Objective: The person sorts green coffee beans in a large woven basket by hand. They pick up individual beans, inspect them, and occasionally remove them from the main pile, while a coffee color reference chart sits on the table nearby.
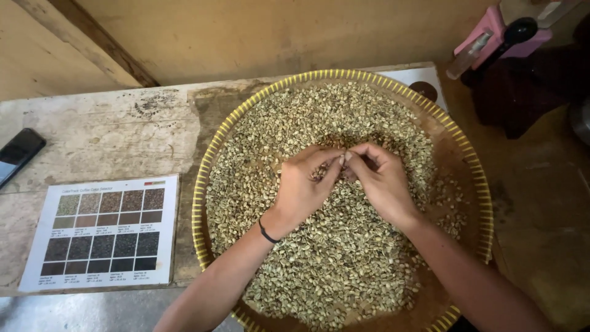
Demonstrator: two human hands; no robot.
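Left hand: the left hand (302,187) rests on the beans near the middle of the tray, fingers bent and drawn together, pinching at a few beans where its fingertips meet the other hand; a thin dark band sits on its wrist.
Right hand: the right hand (382,179) lies just beside the left one, fingertips touching it, fingers curled in a pinch over the same spot; whether it grips a bean I cannot tell.
Beans: pale green-grey beans (319,258) cover most of the tray in a loose layer, thickest at the left and near side, thinner toward the right where bare patches show.
Tray: a round woven tray (203,184) with a yellow rim and brown floor sits on the right part of the table, its near edge reaching past the table's near edge.
Table: a worn, pale wooden table (110,135) carries the tray, chart and phone.
Chart: a printed sheet (101,230) with two rows of small colour squares, lighter above and darker below, lies flat to the left of the tray, just apart from it.
Phone: a dark phone (18,154) lies at the far left edge of the table, well apart from the hands.
Pink object: a pink thing with a black part (501,31) stands at the far right, beyond the tray.
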